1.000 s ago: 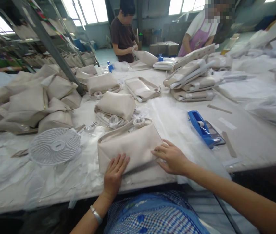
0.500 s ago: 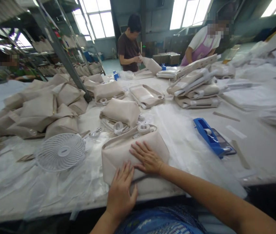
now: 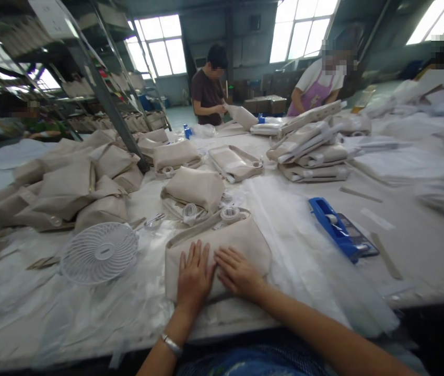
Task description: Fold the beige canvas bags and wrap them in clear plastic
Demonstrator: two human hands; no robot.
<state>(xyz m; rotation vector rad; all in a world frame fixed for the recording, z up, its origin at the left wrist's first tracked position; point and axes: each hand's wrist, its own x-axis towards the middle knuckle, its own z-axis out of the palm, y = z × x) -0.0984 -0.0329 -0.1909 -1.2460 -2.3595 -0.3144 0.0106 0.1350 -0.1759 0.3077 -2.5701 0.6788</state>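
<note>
A beige bag (image 3: 249,237) lies on its side at the front of the table, with a rolled strap (image 3: 230,213) at its far edge. My left hand (image 3: 194,274) rests flat on the bag's left half, fingers stretched out and pointing away from me. Beside it, my right hand (image 3: 240,271) presses flat on the middle of the bag, its fingers angled toward the left one. Neither hand grips anything. Just beyond lies another beige bag (image 3: 194,187) with its own coiled strap (image 3: 189,211).
A white round fan (image 3: 100,253) sits to the left, before a heap of beige bags (image 3: 67,183). Clear plastic sheets (image 3: 296,245) and a blue tape dispenser (image 3: 334,230) lie right. Folded bags (image 3: 312,151) are stacked farther back. Two people stand across the table.
My left hand has moved forward, up onto the bag. The right hand has drawn back slightly toward me. The view has tilted up a little.
</note>
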